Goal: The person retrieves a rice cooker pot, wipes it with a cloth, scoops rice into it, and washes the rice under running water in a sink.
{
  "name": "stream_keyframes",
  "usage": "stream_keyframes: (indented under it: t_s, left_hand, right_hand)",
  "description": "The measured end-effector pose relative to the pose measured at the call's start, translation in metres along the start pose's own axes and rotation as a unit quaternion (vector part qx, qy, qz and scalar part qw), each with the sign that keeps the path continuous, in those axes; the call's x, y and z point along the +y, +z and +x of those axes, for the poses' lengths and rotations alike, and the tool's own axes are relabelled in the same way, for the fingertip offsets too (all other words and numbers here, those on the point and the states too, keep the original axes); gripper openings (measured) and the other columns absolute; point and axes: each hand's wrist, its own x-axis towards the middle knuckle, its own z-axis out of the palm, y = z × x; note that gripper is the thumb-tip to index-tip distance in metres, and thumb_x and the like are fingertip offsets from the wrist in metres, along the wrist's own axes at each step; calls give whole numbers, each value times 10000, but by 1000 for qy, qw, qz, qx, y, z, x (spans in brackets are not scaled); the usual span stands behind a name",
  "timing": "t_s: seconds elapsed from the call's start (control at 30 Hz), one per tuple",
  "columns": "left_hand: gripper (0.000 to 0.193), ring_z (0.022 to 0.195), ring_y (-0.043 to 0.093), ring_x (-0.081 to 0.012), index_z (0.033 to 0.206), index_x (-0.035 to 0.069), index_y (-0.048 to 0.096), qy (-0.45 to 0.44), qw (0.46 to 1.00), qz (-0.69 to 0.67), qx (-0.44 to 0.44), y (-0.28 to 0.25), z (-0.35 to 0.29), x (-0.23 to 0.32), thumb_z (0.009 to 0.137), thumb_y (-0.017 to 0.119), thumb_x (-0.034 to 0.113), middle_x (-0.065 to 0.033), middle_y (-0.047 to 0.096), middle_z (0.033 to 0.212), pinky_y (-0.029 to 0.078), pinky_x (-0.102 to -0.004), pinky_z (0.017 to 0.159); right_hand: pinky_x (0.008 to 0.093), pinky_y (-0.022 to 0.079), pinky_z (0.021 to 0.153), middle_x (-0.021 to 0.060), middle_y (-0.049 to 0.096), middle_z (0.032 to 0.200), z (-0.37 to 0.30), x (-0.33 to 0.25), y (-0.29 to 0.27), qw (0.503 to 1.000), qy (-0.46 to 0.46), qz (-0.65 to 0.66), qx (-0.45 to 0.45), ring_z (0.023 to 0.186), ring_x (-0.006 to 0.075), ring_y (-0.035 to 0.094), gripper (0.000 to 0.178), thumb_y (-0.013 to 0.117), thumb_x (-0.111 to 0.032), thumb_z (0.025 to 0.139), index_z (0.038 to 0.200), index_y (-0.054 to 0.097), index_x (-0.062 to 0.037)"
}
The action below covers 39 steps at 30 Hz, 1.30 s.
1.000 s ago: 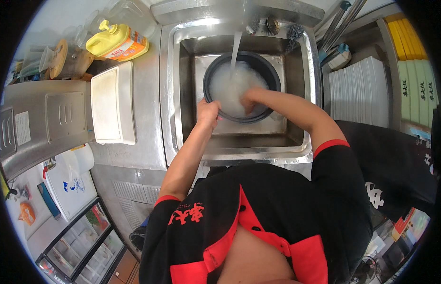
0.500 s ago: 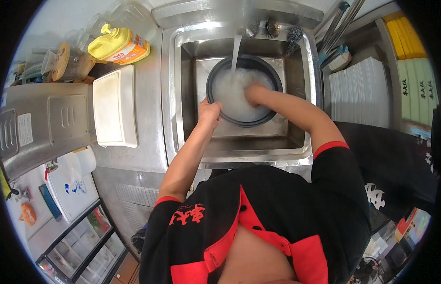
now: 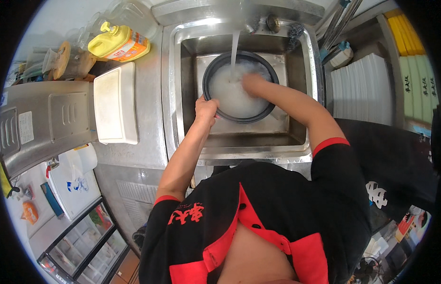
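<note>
Hands at a black pot in the sink under running water.

The pot sits in the steel sink, full of cloudy white water, with a stream from the tap falling into it. The left hand grips the pot's near-left rim. The right hand is inside the pot, in the water; I cannot tell how its fingers are set. A white tray lies on the counter to the left.
</note>
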Motion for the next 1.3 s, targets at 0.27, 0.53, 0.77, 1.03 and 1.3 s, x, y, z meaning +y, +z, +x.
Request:
stream_keyframes:
  t_s: [0.27, 0.53, 0.77, 1.03, 1.3]
  left_hand:
    - [272, 463, 496, -175, 879, -20, 579, -22, 999, 40, 17, 2, -4, -3, 615, 513, -39, -86, 575, 674, 375, -303, 340]
    - [246, 467, 504, -168, 859, -2, 596, -3, 1000, 26, 10, 0, 2, -1, 628, 512, -27, -69, 576, 664, 375, -295, 338]
    - [234, 453, 499, -162, 849, 11, 603, -12, 999, 44, 5, -2, 1, -9, 628, 530, -10, -57, 570, 656, 375, -294, 341]
    - [211, 444, 493, -159, 841, -2, 591, -3, 999, 33, -7, 3, 2, -4, 636, 539, -8, -67, 576, 656, 387, -277, 340]
    - [210, 447, 487, -151, 838, 19, 590, -9, 999, 52, 3, 15, -1, -5, 640, 529, -19, -60, 566, 639, 357, -280, 314]
  right_hand:
    - [429, 447, 818, 153, 589, 1080, 20, -68, 4, 961, -173, 200, -80, 971, 297, 572, 367, 622, -203, 703, 1055, 609, -99]
    - [386, 481, 755, 148, 602, 1032, 24, -3, 10, 997, -45, 50, 26, 958, 265, 589, 297, 652, -253, 698, 943, 633, -86]
    - [415, 465, 738, 181, 607, 988, 21, -66, 22, 963, -198, 133, -129, 862, 304, 592, 314, 597, -162, 662, 947, 628, -35]
    - [443, 473, 771, 186, 625, 859, 26, -16, 27, 956, 16, 194, 218, 912, 289, 601, 227, 578, -122, 694, 879, 619, 2]
    - [445, 447, 859, 135, 535, 1167, 10, -62, 34, 982, -149, 105, -53, 1056, 297, 535, 371, 602, -98, 729, 1093, 576, -33]
